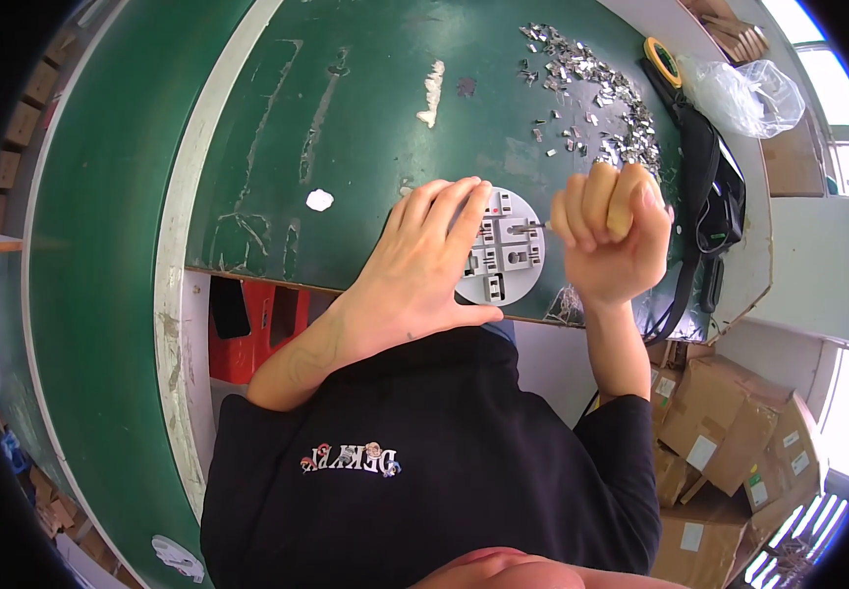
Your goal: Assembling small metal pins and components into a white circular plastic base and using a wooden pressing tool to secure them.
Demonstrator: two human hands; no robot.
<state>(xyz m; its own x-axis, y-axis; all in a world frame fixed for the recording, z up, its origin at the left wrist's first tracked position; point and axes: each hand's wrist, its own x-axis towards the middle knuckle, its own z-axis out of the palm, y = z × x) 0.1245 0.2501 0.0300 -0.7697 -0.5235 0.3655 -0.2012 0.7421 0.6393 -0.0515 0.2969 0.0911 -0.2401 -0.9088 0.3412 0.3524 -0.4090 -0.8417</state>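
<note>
A round light-grey socket insert, a disc with several raised blocks and slots on its face, lies at the table's front edge. My left hand spans its left side, the fingers at the far rim and the thumb at the near rim, holding it. My right hand is closed in a fist just right of the disc. From the fist a thin metal shaft, like a screwdriver's, points left onto one of the blocks. Its handle is mostly hidden in the fingers; something yellowish shows there.
Small shiny metal clips lie scattered at the far right of the green table. Beside them are a black bag, a yellow tape roll and a clear plastic bag. Cardboard boxes stand at the lower right.
</note>
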